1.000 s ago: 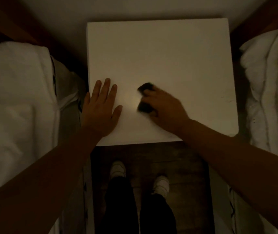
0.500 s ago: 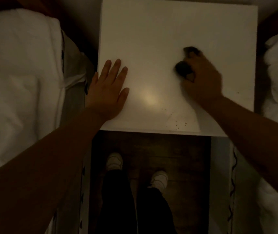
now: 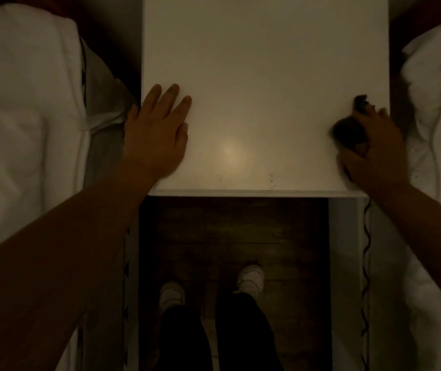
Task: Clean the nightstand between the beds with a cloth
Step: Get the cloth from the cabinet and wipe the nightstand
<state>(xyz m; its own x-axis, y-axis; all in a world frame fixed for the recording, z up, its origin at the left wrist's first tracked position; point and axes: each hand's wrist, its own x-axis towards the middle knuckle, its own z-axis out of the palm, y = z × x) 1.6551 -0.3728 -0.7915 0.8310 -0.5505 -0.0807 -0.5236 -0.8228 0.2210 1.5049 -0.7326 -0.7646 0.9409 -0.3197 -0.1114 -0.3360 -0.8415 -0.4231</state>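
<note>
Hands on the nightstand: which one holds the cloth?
The right hand, at the nightstand's right edge, grips the dark cloth. The left hand lies flat with nothing under it.

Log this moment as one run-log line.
left hand flat on white square nightstand top | right hand gripping dark crumpled cloth at right edge

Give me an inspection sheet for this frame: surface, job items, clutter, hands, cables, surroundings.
Surface: white nightstand top, a few dark specks near the front edge.
Job's things: dark cloth at the right edge, bunched.
Clutter: nothing seen.
Hands: left hand flat on the top at its left edge; right hand holds the cloth in its grip.
Cables: dark cord hanging down by the right bed.
Surroundings: white bedding both sides, wooden floor, white shoes.
</note>
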